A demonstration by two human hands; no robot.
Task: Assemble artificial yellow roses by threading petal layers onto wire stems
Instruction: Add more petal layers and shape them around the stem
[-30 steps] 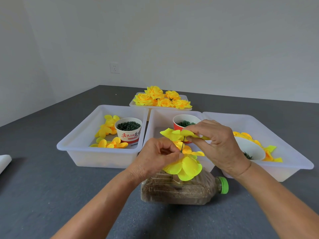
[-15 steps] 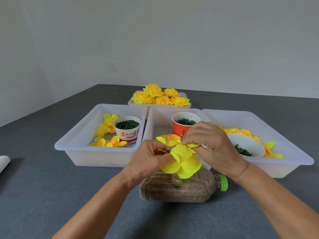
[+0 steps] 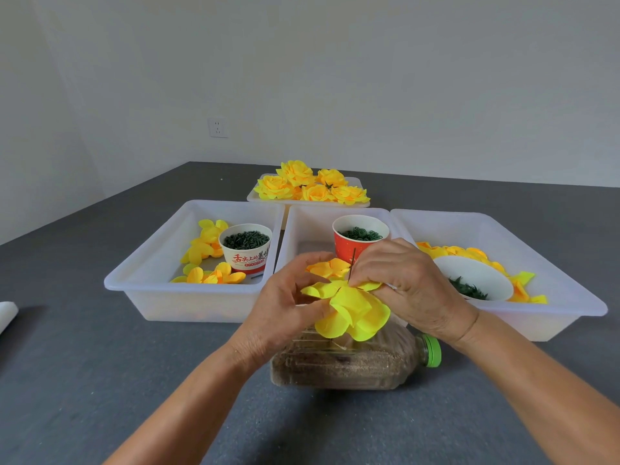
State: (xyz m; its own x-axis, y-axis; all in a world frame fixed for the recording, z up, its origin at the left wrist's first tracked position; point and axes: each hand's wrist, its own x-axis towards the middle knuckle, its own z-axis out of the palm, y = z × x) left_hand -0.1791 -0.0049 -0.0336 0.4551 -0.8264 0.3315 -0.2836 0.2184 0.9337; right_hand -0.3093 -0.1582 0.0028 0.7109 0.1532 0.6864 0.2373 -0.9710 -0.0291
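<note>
Petal layer [image 3: 352, 307] has slid down wire stem [image 3: 353, 263] since earlier; right hand [image 3: 402, 283] grip pinches it, left hand [image 3: 288, 297] grip holds the flower over bottle [image 3: 352, 364].

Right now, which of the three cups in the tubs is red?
The red cup in the middle tub, just behind the hands. The left tub's cup is white with red lettering; the right tub's cup is plain white, tipped over.

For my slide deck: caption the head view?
Both hands thread yellow petal layers onto a wire stem.
</note>
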